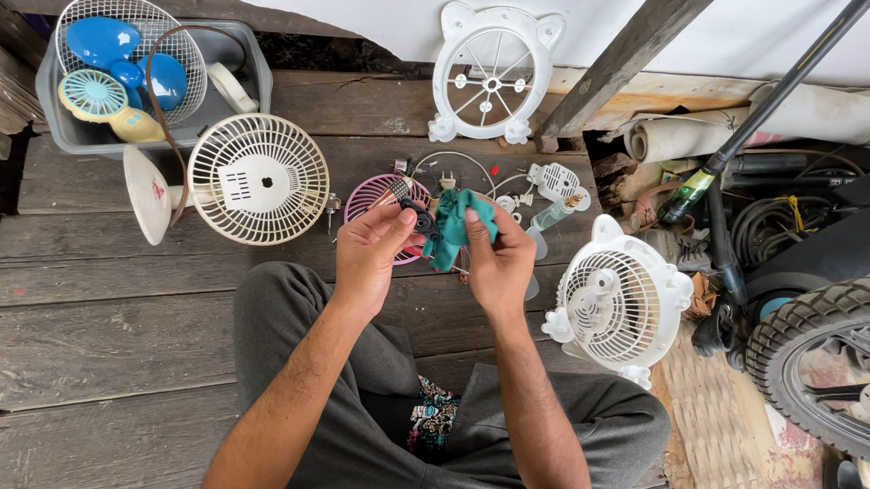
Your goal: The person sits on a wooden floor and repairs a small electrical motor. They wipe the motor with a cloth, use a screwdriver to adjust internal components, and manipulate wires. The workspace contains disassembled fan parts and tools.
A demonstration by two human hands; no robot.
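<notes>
My left hand (372,254) pinches a small black fan part (419,218) with thin wires running off it. My right hand (500,266) grips a teal cloth (452,232) and presses it against that part. Both hands are raised above my crossed legs in grey trousers. Just behind the hands a pink fan grille (374,195) lies flat on the wooden planks (106,291), beside small white fan pieces (556,181) and loose wires.
A cream desk fan (256,178) lies at the left, a white fan (618,301) at the right. A grey tub (224,83) holds fan grilles and blue blades. A white round frame (494,75) leans on the wall. A motorbike wheel (826,369) stands far right.
</notes>
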